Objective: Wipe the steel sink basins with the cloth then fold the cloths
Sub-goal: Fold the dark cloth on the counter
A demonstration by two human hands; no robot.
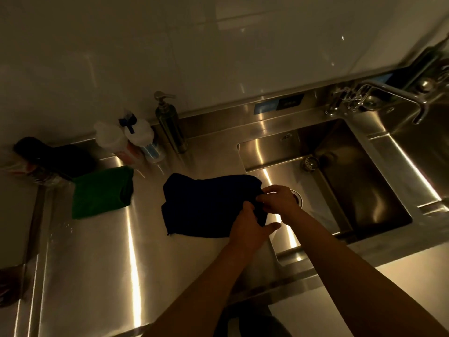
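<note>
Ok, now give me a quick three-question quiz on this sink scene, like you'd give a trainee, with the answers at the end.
1. True or false: the green cloth lies on the steel counter, left of the dark blue cloth.
2. What are the left hand and the right hand both pinching? A) a sponge B) the dark blue cloth C) a plate
3. Fill in: the steel pump dispenser stands to the ___ of the spray bottle.
Key: 1 true; 2 B; 3 right.
</note>
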